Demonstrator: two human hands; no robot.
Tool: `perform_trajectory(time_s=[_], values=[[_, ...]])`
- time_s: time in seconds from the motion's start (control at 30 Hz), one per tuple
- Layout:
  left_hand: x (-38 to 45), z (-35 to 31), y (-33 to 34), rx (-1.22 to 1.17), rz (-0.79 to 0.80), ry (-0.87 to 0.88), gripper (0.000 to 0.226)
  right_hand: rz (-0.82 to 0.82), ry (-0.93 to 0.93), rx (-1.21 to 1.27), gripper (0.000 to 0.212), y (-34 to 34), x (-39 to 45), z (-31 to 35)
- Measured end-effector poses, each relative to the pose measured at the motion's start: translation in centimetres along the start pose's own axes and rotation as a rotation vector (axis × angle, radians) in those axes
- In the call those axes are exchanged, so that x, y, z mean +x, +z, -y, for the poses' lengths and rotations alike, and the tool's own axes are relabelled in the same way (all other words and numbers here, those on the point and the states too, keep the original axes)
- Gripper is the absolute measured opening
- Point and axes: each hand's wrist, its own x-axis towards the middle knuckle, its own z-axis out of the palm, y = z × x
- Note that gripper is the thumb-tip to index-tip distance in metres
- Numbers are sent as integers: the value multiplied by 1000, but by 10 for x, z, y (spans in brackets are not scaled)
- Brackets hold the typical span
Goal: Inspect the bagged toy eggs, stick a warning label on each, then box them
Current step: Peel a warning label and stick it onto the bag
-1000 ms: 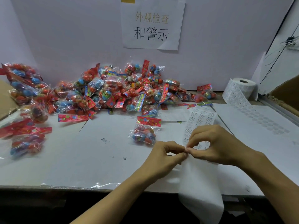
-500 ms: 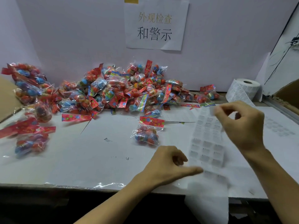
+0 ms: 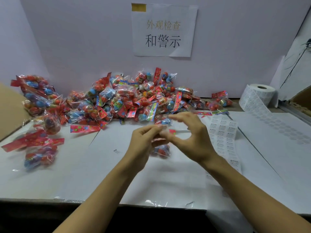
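Note:
A small clear bag of toy eggs (image 3: 160,150) with a red header is lifted a little off the white table (image 3: 104,174) at the centre. My left hand (image 3: 143,145) pinches the bag near its top. My right hand (image 3: 190,137) is just to the right, thumb touching the bag's top and the other fingers spread above it, blurred. Whether a label sits on a fingertip is not visible. A strip of warning labels (image 3: 222,135) lies flat to the right of my hands.
A big pile of bagged eggs (image 3: 134,100) runs along the back wall, with several more bags at the left (image 3: 40,152). A label roll (image 3: 259,95) stands at the back right. Cardboard box edges show at the far left (image 3: 10,111) and far right (image 3: 301,98).
Both hands left the label strip, which now lies flat on the table. The left hand picked up the single bag, and the right hand moved left onto it.

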Motion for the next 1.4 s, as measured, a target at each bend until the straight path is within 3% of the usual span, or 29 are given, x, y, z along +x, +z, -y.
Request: perform_trajectory(time_s=[0.07, 0.13, 0.23, 0.4, 0.5, 0.6, 0.67, 0.73, 0.77, 0.83, 0.9, 0.97, 1.13, 1.27, 1.4], values=[[4, -6, -10, 25, 23, 26, 23, 11, 239, 152, 34, 3, 7, 0], [8, -9, -15, 98, 55, 41, 22, 71, 366, 265, 17, 7, 13, -3], [13, -6, -19, 175, 88, 67, 23, 111, 396, 308, 6, 11, 16, -6], [19, 3, -24, 290, 96, 133, 19, 64, 352, 151, 8, 20, 20, -5], [21, 6, -25, 293, 129, 123, 19, 73, 373, 183, 10, 23, 22, -5], [31, 9, -31, 375, -21, 163, 28, -41, 572, 554, 10, 25, 29, -8], [39, 12, -36, 635, -226, 247, 29, -181, 685, 633, 7, 31, 36, -20], [48, 18, -43, 933, -338, 231, 41, -178, 765, 545, 36, 39, 39, -32], [53, 22, -46, 1039, -330, 142, 50, -147, 798, 488, 51, 44, 38, -37], [58, 30, -48, 1211, -240, -50, 62, -106, 847, 411, 70, 53, 30, -45], [60, 37, -48, 1267, -167, -74, 57, -114, 860, 359, 79, 61, 17, -51], [55, 38, -49, 1090, -145, -18, 42, -149, 828, 346, 81, 64, 9, -55], [38, 33, -51, 219, -21, -31, 18, -220, 785, 585, 88, 57, 7, -52], [33, 28, -49, 35, -36, -31, 32, -50, 751, 688, 114, 49, 2, -42], [31, 31, -49, -7, -4, -32, 42, -16, 740, 771, 106, 49, 0, -40]])
